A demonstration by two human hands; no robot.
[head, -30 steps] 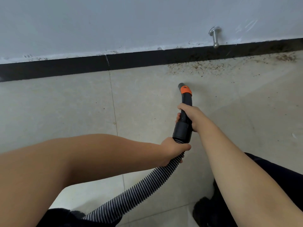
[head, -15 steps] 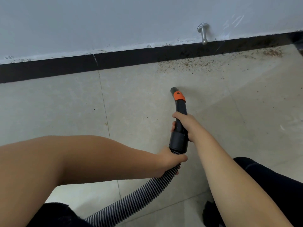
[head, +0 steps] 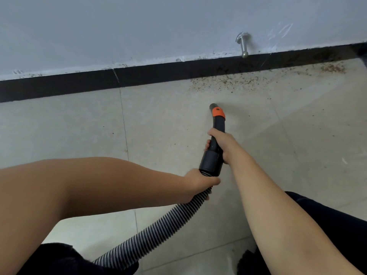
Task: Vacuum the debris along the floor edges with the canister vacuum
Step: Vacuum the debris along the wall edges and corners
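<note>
Both hands clamp the vacuum: the right hand (head: pixel 222 144) grips the black wand (head: pixel 215 139), the left hand (head: pixel 198 183) holds the ribbed hose (head: pixel 158 229). The nozzle (head: pixel 214 106) sits on open floor tile (head: pixel 158 120), short of the brown debris (head: pixel 234 82) strewn along the black baseboard (head: pixel 79 84).

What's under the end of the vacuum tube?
The nozzle tip points down at bare beige floor tile. The tip hides the spot beneath it. The debris lies farther off, by the black baseboard.
</note>
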